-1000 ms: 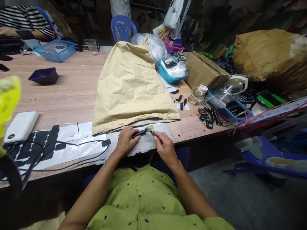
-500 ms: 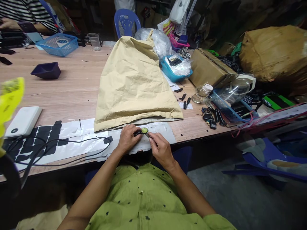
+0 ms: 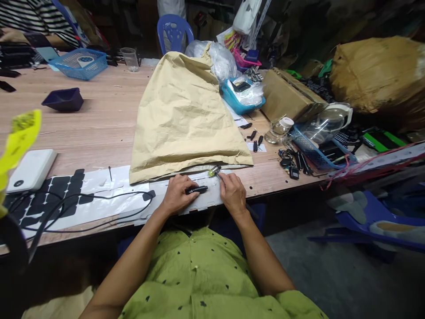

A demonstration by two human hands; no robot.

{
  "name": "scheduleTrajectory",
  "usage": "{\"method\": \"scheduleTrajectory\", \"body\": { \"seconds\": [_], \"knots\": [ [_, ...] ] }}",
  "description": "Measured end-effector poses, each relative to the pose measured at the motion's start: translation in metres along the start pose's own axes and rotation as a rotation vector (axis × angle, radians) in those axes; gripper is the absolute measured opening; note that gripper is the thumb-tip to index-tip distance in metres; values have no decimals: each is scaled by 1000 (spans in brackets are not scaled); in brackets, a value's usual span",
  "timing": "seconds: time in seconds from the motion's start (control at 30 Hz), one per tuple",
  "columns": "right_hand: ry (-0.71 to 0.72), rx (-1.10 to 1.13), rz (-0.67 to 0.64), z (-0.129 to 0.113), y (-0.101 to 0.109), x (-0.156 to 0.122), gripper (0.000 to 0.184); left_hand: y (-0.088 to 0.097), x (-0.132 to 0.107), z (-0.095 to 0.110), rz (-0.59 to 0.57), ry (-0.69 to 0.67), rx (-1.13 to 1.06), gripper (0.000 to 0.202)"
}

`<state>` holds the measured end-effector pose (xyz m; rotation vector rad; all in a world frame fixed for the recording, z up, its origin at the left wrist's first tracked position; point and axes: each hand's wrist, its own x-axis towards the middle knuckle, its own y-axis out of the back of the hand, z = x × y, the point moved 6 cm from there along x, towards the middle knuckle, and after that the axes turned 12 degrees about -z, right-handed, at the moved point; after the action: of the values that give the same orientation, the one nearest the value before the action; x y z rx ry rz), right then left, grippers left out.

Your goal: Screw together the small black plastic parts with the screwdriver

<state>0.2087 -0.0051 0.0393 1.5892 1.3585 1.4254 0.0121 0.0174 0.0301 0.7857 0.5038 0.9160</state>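
Left hand [image 3: 179, 193] clamped on a half-hidden black piece [image 3: 199, 189], right hand [image 3: 233, 190] on perhaps a hammer [image 3: 214, 171]

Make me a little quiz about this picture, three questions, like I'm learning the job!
1. Multiple choice: What does the right hand hold?
A) a plastic cup
B) a hammer-like tool
C) a purple tray

2. True or false: The left hand holds a black object.

3. Fill in the colour: The chair beyond the tan sack is ____.

Key: 1. B; 2. True; 3. Blue
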Motion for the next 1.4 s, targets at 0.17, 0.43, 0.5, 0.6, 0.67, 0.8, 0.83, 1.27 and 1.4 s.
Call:
{"method": "scheduleTrajectory", "body": {
  "seconds": [0.17, 0.43, 0.5, 0.6, 0.67, 0.8, 0.83, 1.27, 1.4],
  "knots": [
    [4, -90, -5, -7, -4, -2, 30, -4, -6, 10, -102, -156, 6, 19],
    [-7, -136, -15, -9, -6, -4, 30, -21, -37, 25, -236, -327, 99, 20],
    [-7, -136, -21, -9, -6, -4, 30, -25, -43, 28, -224, -324, 151, 22],
    [2, -142, -15, -9, -6, -4, 29, -28, -48, 32, -207, -323, 170, 25],
    [4, -151, -14, -9, -6, -4, 29, -24, -46, 32, -183, -327, 122, 24],
    [-7, -160, -21, -9, -8, -3, 29, 0, -21, 25, -27, -267, 19, 17],
    [-5, -157, -23, -9, -8, -3, 29, 6, -11, 22, 16, -222, 23, 19],
    [2, -160, -52, -16, -11, -3, 30, 21, 94, 38, -296, 232, 499, 45],
    [-3, -155, -64, -19, -12, -3, 29, 27, 110, 42, -137, 185, 483, 40]
  ]
}}
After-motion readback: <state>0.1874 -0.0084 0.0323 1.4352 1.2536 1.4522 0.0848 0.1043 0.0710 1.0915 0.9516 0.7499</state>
